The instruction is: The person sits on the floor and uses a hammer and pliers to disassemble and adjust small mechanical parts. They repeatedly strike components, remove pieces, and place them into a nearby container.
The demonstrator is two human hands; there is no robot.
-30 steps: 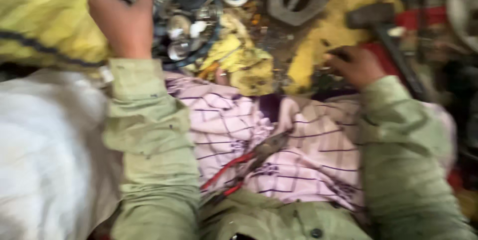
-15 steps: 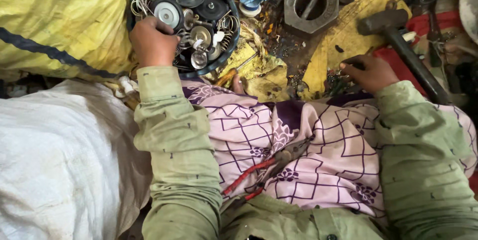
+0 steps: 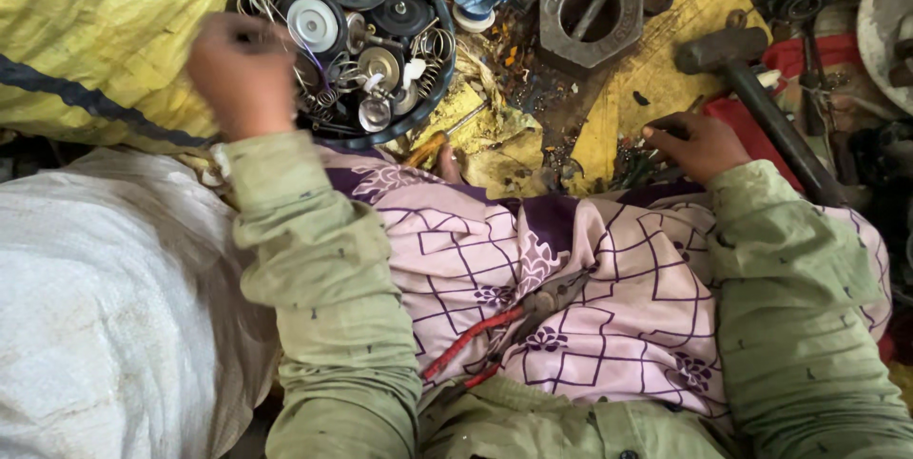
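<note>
Head view, looking down onto the lap.

Left hand (image 3: 242, 74), upper left of frame: curled over the near-left rim of a round dark basin (image 3: 439, 88) heaped with metal springs, washers and discs (image 3: 366, 31). Fingers folded inward, motion-blurred; cannot tell whether they pinch a piece or are closed on nothing. The heap lies immediately right of and slightly above the knuckles, touching or nearly so.

Right hand (image 3: 694, 143), right of centre: fingers bent down onto dark small scrap (image 3: 632, 166) at the edge of a torn yellow plastic sheet (image 3: 656, 69). Fingertips hidden; grip state cannot be told.

Red-handled pliers (image 3: 509, 326) lie loose on the pink checked cloth (image 3: 609, 307) across the lap, lower centre, long axis running lower left to upper right, jaws toward the upper right. Untouched by either hand; about midway between the two forearms.

Nearby: a grey hexagonal metal block with a round bore (image 3: 592, 7), top centre; a dark iron hammer (image 3: 751, 78), handle running diagonally down-right past the right wrist. Yellow woven sack (image 3: 105, 31) upper left, white woven sack (image 3: 105, 316) lower left. Olive cloth sleeves.
</note>
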